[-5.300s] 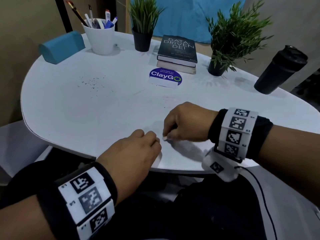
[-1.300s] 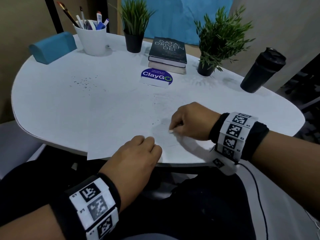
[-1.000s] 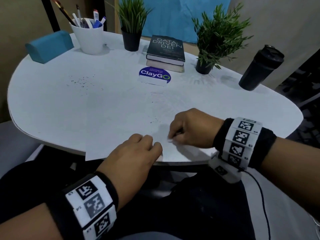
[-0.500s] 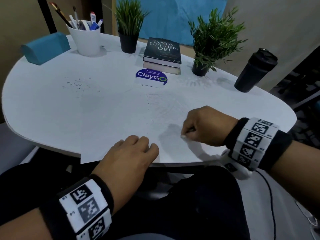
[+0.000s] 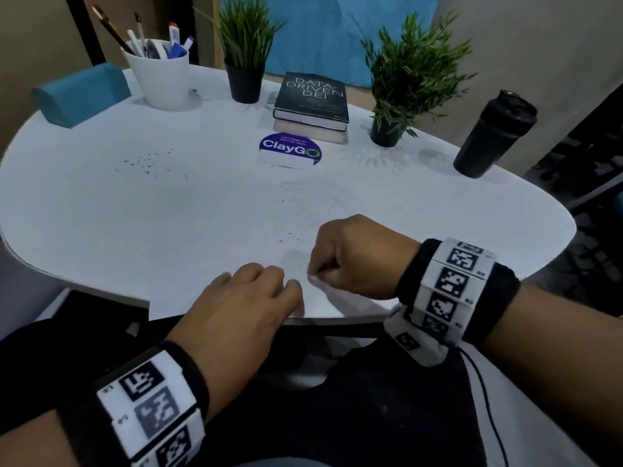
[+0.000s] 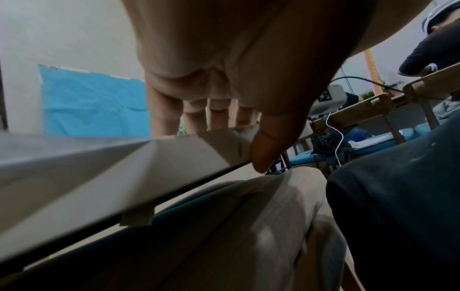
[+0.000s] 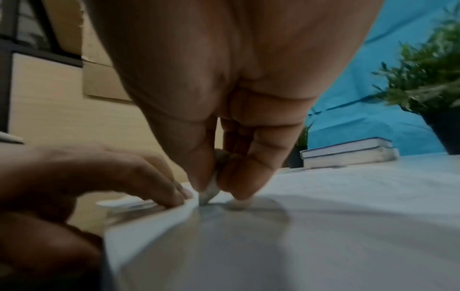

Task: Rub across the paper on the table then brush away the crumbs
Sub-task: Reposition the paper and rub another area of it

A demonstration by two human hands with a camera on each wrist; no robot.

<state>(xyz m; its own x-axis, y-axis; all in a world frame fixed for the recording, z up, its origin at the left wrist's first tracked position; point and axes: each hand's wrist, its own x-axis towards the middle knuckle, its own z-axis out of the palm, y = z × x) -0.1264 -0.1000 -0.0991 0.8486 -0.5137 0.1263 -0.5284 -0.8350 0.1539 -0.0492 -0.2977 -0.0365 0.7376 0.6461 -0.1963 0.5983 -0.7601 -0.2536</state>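
Your right hand (image 5: 354,254) fingers (image 7: 251,177) are pinched on a small white eraser (image 7: 209,192), tip down on the paper (image 5: 209,230). Left hand (image 5: 242,305) fingers flat, pressing the paper's near edge, thumb under the desk (image 5: 84,203) rim. Dark crumbs (image 5: 290,237) just beyond the eraser; more (image 5: 145,161) far left.

The room is dim and cool-toned, with soft, even light and no hard glare. The head view is fairly sharp at the centre, but the white table (image 5: 101,214) bows strongly toward the frame edges. A faint shadow lies under the right hand (image 5: 357,257). Both wrist views are blurred and smeared close up, the palms fill the upper frame, and the lower corners fall to dark.
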